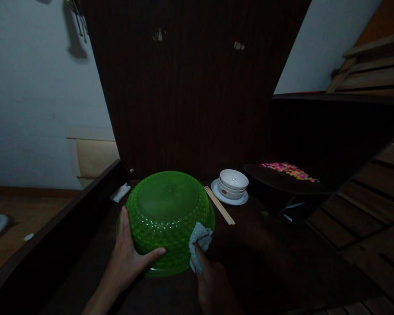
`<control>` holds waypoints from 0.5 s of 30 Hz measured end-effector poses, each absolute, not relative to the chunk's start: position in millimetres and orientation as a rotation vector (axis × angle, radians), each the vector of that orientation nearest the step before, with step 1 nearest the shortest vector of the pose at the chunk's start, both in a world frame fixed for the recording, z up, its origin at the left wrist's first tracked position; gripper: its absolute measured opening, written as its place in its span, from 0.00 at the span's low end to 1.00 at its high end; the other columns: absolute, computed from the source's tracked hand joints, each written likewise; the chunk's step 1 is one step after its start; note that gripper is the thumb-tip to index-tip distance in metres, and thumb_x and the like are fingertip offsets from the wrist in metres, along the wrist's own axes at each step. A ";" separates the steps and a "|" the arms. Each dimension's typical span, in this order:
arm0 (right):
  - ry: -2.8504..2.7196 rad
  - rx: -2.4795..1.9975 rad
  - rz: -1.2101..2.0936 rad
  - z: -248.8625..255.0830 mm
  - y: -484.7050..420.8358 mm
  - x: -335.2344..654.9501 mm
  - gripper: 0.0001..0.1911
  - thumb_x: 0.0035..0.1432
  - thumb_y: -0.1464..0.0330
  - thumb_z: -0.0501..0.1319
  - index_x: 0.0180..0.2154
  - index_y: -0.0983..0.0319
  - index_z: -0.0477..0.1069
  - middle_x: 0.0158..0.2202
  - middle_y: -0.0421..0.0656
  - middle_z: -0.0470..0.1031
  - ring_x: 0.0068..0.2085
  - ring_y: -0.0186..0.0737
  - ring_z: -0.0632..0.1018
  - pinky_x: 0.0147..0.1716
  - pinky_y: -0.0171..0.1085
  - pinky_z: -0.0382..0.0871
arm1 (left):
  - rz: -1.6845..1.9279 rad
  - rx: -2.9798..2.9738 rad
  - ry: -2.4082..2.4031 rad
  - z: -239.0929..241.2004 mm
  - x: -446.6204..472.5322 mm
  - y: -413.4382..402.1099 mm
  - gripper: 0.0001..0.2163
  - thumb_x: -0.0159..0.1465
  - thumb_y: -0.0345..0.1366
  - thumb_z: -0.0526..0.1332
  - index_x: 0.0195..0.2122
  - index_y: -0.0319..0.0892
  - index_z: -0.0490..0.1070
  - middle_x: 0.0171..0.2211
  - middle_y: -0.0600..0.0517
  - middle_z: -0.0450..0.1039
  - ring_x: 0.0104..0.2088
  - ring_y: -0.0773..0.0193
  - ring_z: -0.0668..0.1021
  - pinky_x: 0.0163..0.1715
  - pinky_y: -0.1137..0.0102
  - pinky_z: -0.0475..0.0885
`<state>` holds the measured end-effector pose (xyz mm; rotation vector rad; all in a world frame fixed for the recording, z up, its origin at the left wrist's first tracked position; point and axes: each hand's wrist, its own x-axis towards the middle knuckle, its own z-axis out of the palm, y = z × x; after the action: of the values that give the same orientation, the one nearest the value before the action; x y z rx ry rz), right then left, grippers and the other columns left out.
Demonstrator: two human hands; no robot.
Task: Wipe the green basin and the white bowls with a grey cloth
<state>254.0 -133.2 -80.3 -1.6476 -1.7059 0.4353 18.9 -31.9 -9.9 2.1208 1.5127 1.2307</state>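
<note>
A green plastic basin point(169, 194) with a bumpy side rests upside down on the dark wooden surface. My left hand point(126, 260) grips its near left side, thumb and fingers spread apart against the wall. In my right hand point(210, 278) is a crumpled pale cloth point(199, 240), pinched by the fingers and pressed to the basin's right side near the rim. Several light wooden chopsticks point(219, 205) lie just right of the basin. Behind them stand stacked white bowls point(233, 179) on a white plate point(230, 201).
A raised dark edge point(68, 223) borders the surface on the left, with a crumpled white tissue point(121, 192) near it. At the back rises a dark wooden panel point(190, 96). A dark shelf point(302, 186) with colourful small pieces point(290, 169) stands to the right, beside wooden slats point(357, 218).
</note>
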 end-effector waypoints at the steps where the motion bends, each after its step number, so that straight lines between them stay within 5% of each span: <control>1: -1.701 -1.625 0.457 -76.1 -136.0 248.5 0.26 0.66 0.65 0.53 0.63 0.61 0.68 0.34 0.52 0.84 0.30 0.46 0.85 0.30 0.32 0.76 | 1.227 2.124 1.513 -10.0 18.6 -31.8 0.65 0.48 0.57 0.72 0.73 0.43 0.25 0.74 0.33 0.35 0.71 0.32 0.49 0.65 0.38 0.56; 6: -1.566 -1.580 0.511 -33.3 -145.2 239.5 0.28 0.71 0.55 0.46 0.59 0.61 0.73 0.36 0.54 0.83 0.34 0.47 0.84 0.36 0.35 0.76 | 1.185 2.131 1.507 -6.6 17.7 -33.1 0.65 0.49 0.57 0.72 0.73 0.43 0.24 0.74 0.33 0.33 0.72 0.34 0.48 0.66 0.39 0.54; 10: -1.301 -1.569 0.712 2.9 -137.9 250.6 0.34 0.64 0.43 0.50 0.39 0.64 0.81 0.31 0.49 0.81 0.33 0.47 0.81 0.33 0.37 0.75 | 1.194 2.125 1.506 -6.0 17.7 -33.3 0.65 0.49 0.58 0.72 0.73 0.43 0.24 0.74 0.34 0.32 0.72 0.35 0.47 0.66 0.40 0.54; 15: -0.794 -1.565 0.741 24.4 -121.2 270.5 0.29 0.49 0.41 0.61 0.24 0.62 0.74 0.22 0.41 0.72 0.26 0.41 0.72 0.26 0.37 0.68 | 1.200 2.136 1.500 -9.6 17.0 -32.6 0.65 0.49 0.59 0.71 0.73 0.45 0.24 0.74 0.35 0.33 0.72 0.35 0.48 0.66 0.40 0.54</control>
<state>270.5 -121.2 24.4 -1.5648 -0.7937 0.7408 17.0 -32.6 -9.6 2.1359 1.4999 1.2001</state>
